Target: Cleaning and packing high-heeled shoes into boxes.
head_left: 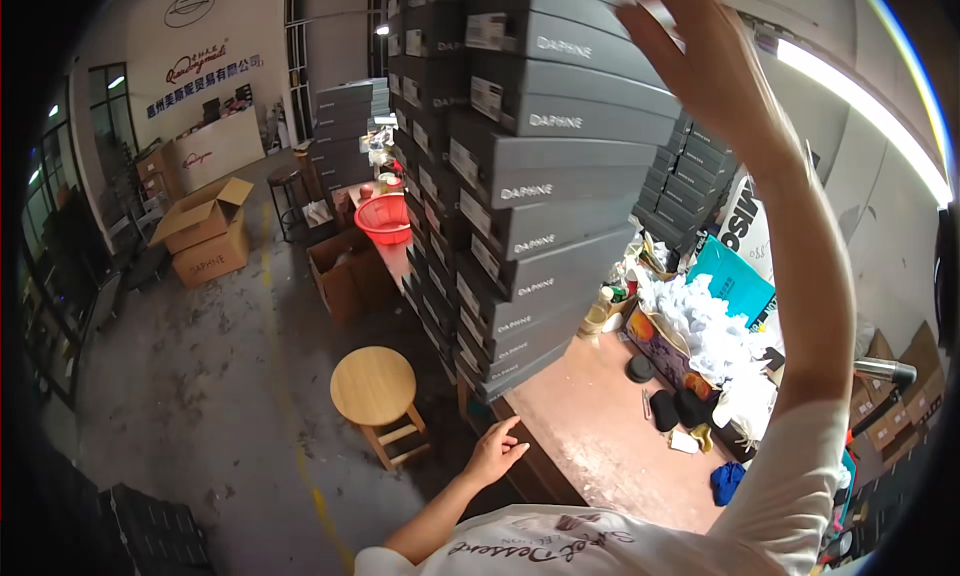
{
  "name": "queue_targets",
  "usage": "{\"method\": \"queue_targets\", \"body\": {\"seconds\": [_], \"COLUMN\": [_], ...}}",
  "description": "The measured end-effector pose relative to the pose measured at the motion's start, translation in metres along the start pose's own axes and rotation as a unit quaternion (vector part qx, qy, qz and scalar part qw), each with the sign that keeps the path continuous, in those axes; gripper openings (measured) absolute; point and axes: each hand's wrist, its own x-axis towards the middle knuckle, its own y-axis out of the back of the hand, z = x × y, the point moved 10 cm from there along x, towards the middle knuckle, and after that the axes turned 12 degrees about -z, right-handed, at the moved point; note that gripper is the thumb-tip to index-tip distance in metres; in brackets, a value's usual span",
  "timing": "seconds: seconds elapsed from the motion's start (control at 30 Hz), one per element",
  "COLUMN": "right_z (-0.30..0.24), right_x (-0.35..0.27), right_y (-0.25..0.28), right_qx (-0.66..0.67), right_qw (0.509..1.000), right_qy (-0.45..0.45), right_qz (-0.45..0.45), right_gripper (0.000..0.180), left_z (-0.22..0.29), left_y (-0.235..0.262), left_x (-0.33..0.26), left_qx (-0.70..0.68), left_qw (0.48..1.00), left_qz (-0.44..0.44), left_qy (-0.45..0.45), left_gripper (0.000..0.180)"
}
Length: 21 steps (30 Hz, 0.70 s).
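Head view: tall stack of dark grey boxes (575, 166) on the worktop (590, 416).
The right hand (690, 61) is raised by the topmost visible boxes; its grip is blurred, so I cannot tell its state. The left hand (493, 456), fingers loosely apart and empty, is by the worktop's edge, near a stool (372, 386).
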Motion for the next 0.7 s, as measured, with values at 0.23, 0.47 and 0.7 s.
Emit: {"method": "queue_targets", "body": {"seconds": [0.23,0.47,0.7], "right_z": [0.079,0.147,0.137], "right_x": [0.177,0.172,0.089], "right_y": [-0.119,-0.136,-0.041], "right_qx": [-0.237,-0.300,-0.322], "right_qw": [0.876,0.822,0.845], "right_qy": [-0.253,-0.242,-0.247], "right_qz": [-0.334,-0.420,-0.348], "right_gripper": [0.050,0.047,0.052], "left_z": [-0.037,-0.082,0.001], "left_y": [0.068,0.100,0.054], "left_x": [-0.050,-0.059,0.015], "left_qx": [-0.044,-0.075,-0.127], "left_qw": [0.998,0.992,0.981], "left_qz": [-0.011,-0.031,-0.146], "left_qy": [0.032,0.091,-0.029], "left_gripper": [0.044,0.039,0.036]}}
